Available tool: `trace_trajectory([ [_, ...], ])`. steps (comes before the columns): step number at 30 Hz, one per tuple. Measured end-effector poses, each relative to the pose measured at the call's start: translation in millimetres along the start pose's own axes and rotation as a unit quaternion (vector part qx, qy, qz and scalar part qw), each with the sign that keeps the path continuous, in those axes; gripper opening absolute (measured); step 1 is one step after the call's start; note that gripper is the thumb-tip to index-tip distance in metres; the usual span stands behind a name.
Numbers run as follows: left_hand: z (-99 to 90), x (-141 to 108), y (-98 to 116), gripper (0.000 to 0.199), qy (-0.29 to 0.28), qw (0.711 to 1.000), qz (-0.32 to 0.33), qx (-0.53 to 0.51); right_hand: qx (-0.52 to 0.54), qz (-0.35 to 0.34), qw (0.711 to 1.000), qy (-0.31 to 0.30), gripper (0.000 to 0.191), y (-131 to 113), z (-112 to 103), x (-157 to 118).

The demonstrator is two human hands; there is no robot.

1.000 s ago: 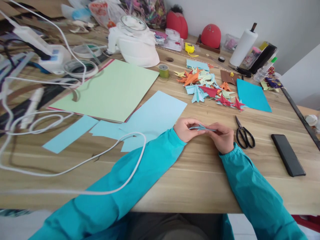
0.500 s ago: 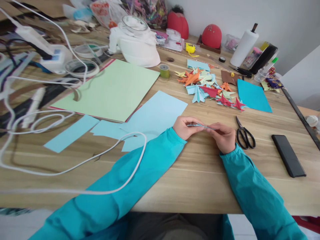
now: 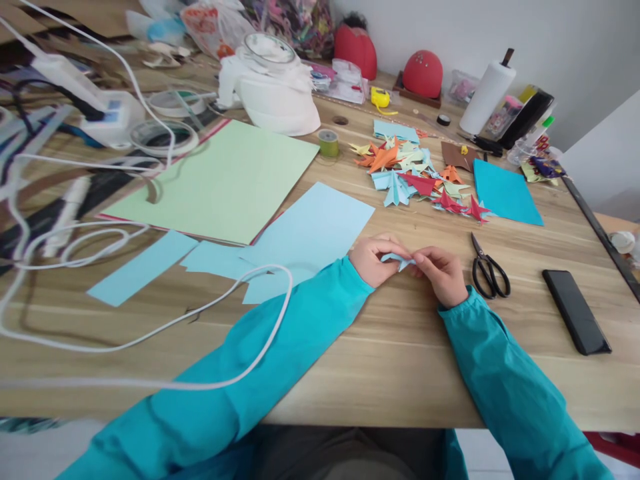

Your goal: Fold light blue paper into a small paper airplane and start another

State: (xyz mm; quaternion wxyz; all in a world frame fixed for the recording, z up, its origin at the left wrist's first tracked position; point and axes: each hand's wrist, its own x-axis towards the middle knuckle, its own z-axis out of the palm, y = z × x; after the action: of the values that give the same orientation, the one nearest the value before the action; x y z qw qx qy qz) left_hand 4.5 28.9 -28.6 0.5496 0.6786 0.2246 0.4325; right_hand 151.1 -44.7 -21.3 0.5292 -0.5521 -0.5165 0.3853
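A small folded piece of light blue paper [image 3: 399, 259] is pinched between my two hands, above the wooden table. My left hand [image 3: 376, 260] has it between thumb and fingers from the left. On the other side, the fingertips of my right hand [image 3: 441, 272] grip its right end. Part of the paper is hidden behind the fingers. Right of my right hand lie black-handled scissors [image 3: 489, 270]. Light blue paper sheets [image 3: 315, 223] and a cut strip [image 3: 143, 268] rest to the left. Folded paper shapes [image 3: 423, 180] in several colours are heaped beyond my hands.
A white cable [image 3: 260, 353] loops over my left sleeve. Light green sheets [image 3: 220, 180] lie at the left, and a black phone [image 3: 576, 311] at the right. Toward the back stand a thread spool [image 3: 329, 143], a bright blue sheet [image 3: 506, 193] and a white paper roll [image 3: 487, 97].
The folded paper has turned from nearly edge-on to showing more of its face, with a point hanging down. My fingers have shifted slightly around it.
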Motion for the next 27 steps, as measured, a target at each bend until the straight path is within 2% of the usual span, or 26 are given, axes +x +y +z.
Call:
trace_trajectory([
  [3, 3.2, -2.3, -0.1, 0.021, -0.002, 1.0, -0.015, -0.009, 0.017, 0.009, 1.0, -0.018, 0.022, 1.7, 1.2, 0.4],
  [8, 3.7, -2.0, -1.3, 0.04, 0.018, 0.99, -0.07, -0.118, 0.021, -0.014, 0.996, 0.081, 0.02, 3.9, 0.6, 2.0],
  [11, 2.6, -1.1, 0.6, 0.038, 0.024, 0.981, -0.104, -0.16, 0.005, -0.037, 0.993, 0.108, 0.02, 2.9, 0.7, 2.0],
  [14, 3.0, -1.0, 3.2, 0.031, 0.03, 0.982, -0.127, -0.14, -0.021, -0.067, 0.992, 0.108, 0.019, 1.8, 2.1, 0.3],
  [16, 4.0, -1.3, 4.4, 0.026, 0.037, 0.986, -0.116, -0.11, -0.04, -0.08, 0.99, 0.108, 0.018, 2.2, 3.0, -1.0],
  [19, 4.5, -1.7, 4.9, 0.02, 0.052, 0.994, -0.064, -0.066, -0.063, -0.091, 0.989, 0.1, 0.019, 4.3, 3.2, -2.2],
  [24, 2.3, 0.0, 2.7, 0.018, 0.047, 0.998, -0.01, -0.043, -0.145, -0.144, 0.979, 0.022, 0.019, 3.5, 1.5, -2.8],
  [27, 0.5, 1.2, 3.2, 0.02, 0.039, 0.998, -0.005, -0.04, -0.198, -0.178, 0.964, 0.017, 0.016, -0.5, 0.7, -3.1],
])
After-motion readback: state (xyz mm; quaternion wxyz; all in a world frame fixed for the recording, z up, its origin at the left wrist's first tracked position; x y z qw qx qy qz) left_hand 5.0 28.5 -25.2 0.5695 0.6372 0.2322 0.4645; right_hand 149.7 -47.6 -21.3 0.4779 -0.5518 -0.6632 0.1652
